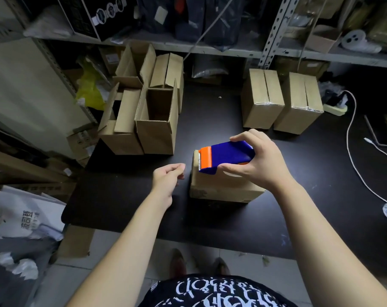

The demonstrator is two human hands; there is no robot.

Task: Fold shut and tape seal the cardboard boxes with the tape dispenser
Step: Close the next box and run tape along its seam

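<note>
Right hand (258,161) gripping blue tape dispenser (227,156) atop closed cardboard box (221,187); left hand (167,177) half-curled, empty, beside; open boxes (141,116) beyond, contents unclear

Large Chinese characters are printed sideways in dark ink on the white bag (24,214) lying at the lower left; the strokes are clear but the exact characters cannot be made out with certainty. Smaller print beside them is too fine to read. The person's black shirt (212,293) carries white stylised lettering, seen upside down and not legible. The black carton (99,12) on the shelf shows pictures of watches with no readable wording. Faint print on the near cardboard box (212,192) is too blurred to read
</note>
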